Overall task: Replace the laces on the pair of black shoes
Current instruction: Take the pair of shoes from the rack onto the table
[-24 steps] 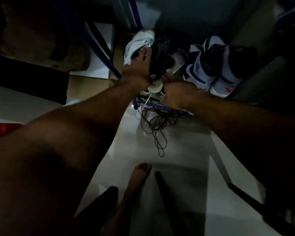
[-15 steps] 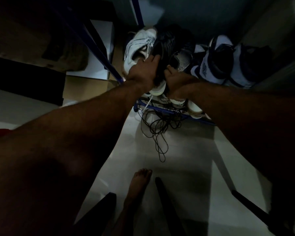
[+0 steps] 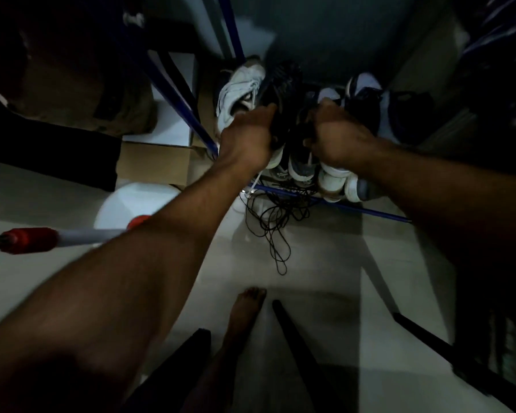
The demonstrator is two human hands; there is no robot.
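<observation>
A black mesh-topped shoe (image 3: 283, 93) stood toe-up on the blue metal-tube shoe rack (image 3: 334, 205), and its partner, the second black shoe (image 3: 303, 126), sat just beside it, mostly hidden in shadow between the two hands. The left hand (image 3: 249, 138) had its fingers curled round the side of the black mesh-topped shoe, its grip closed on it. The right hand (image 3: 337, 135) was curled over the second black shoe; its grip looked closed on the dark upper, though blur and gloom hid the fingertips. On the rack's left end, touching the mesh-topped shoe, leaned a white lace-up trainer (image 3: 239, 93). On the rack's right end stood a pair of white and navy high-top trainers (image 3: 367, 93). Below the hands, at the rack's front bar, several white rubber toe caps (image 3: 334, 181) of other shoes pointed outward. A tangle of thin black cord (image 3: 276, 222) hung from the front bar onto the pale tiled floor (image 3: 325, 278). Left of the rack lay a brown cardboard box (image 3: 155, 163), a white round bucket (image 3: 134, 204) and a red and grey mop handle (image 3: 42, 238). Nearer than the rack, a bare foot (image 3: 245, 311) rested on the floor.
</observation>
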